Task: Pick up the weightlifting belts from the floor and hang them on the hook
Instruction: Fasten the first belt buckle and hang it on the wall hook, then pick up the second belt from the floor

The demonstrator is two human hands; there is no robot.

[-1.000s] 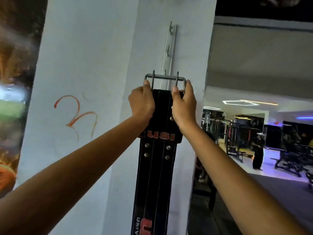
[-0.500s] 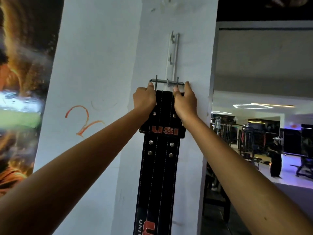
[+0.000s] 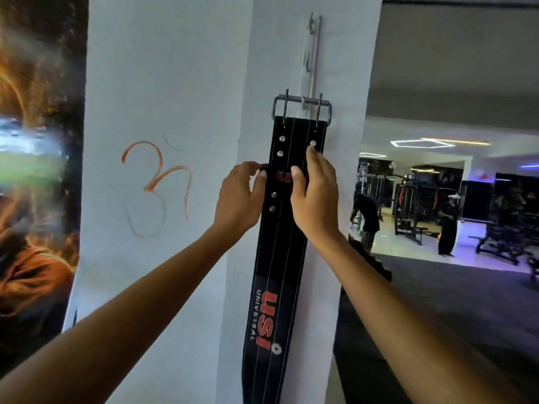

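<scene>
One belt [image 3: 287, 228] up: black leather, red USI lettering, hanging flat against the white pillar [image 3: 175, 83]. Left hand [image 3: 239, 196] pinches the keeper loop at the belt's left edge; right hand [image 3: 315, 196] rests loose on its right edge, fingers slack, not gripping. Above both hands, the steel buckle [image 3: 302, 107] sits over the lowest hook [image 3: 304, 101] of the wall rack [image 3: 312, 48]. Hanging looks done for this belt. Other belts, floor: not in view, so remainder unknown. Gym machines beyond pillar.
</scene>
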